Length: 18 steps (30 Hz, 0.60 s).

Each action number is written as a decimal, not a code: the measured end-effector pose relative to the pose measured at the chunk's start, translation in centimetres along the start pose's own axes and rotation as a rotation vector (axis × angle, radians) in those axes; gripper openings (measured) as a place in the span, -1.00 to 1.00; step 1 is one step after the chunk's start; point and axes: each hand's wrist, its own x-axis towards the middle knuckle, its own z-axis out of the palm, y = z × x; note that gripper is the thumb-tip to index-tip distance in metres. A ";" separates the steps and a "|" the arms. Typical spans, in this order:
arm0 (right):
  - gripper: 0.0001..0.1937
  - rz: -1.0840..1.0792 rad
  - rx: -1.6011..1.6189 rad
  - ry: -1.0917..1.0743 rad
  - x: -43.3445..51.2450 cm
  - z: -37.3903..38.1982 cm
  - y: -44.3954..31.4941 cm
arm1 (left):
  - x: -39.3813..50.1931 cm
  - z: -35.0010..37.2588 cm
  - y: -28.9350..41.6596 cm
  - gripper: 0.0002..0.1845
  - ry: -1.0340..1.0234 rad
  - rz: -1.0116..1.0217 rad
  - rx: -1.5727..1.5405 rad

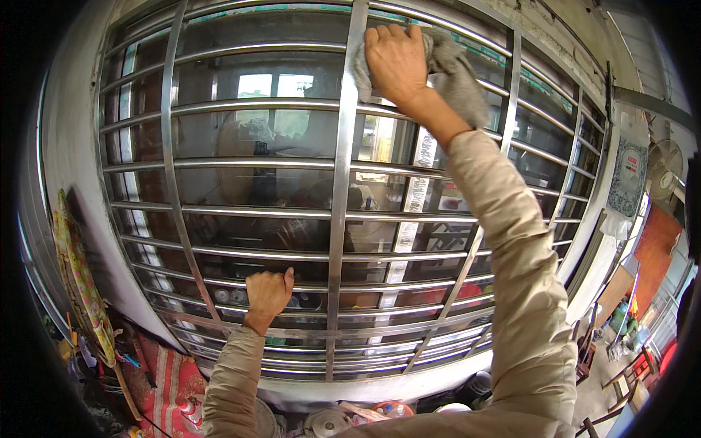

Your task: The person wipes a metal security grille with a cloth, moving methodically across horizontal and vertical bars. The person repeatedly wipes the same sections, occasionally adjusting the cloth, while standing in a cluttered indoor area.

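A stainless steel window grille (342, 164) with horizontal tubes and flat upright bars fills the middle of the view, in front of glass panes. My right hand (395, 63) is high on the grille, closed on a grey cloth (457, 82) that lies against an upright bar and hangs down to the right behind my wrist. Lower and to the left, my left hand (269, 291) is curled around a horizontal tube of the grille, thumb pointing up. Both arms wear beige padded sleeves.
A folded patterned umbrella (82, 274) leans at the left wall above a red patterned cloth (175, 383). Lids and containers (328, 422) stand below the sill. At the right are a fan (665, 169), a reddish board (657, 252) and wooden chairs (630, 378).
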 end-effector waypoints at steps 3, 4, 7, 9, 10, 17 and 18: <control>-0.92 0.019 0.105 0.014 -0.1 0.3 0.3 | 0.0 -0.2 -0.1 -0.40 -0.012 0.018 0.033; -0.91 0.005 0.084 -0.080 -0.8 0.0 1.7 | 0.0 -0.3 -0.1 -0.41 -0.034 0.007 0.026; -0.87 -0.025 0.057 -0.188 -4.1 -1.7 6.1 | 0.0 -0.3 0.0 -0.41 -0.064 -0.022 0.043; -0.85 0.093 -0.012 -0.390 -7.7 -3.3 10.6 | -0.1 -0.2 0.1 -0.41 0.002 0.002 0.029; -0.86 0.121 -0.082 -0.415 -9.3 -3.9 12.5 | -0.1 -0.2 0.1 -0.41 -0.003 -0.003 0.020; -0.67 -0.085 0.186 -0.224 -11.5 -3.5 16.3 | -0.1 0.0 -0.1 -0.44 0.024 0.033 0.036; -0.63 -0.002 0.310 -0.201 -10.7 -4.1 17.1 | -0.1 0.0 -0.1 -0.44 0.005 0.023 0.034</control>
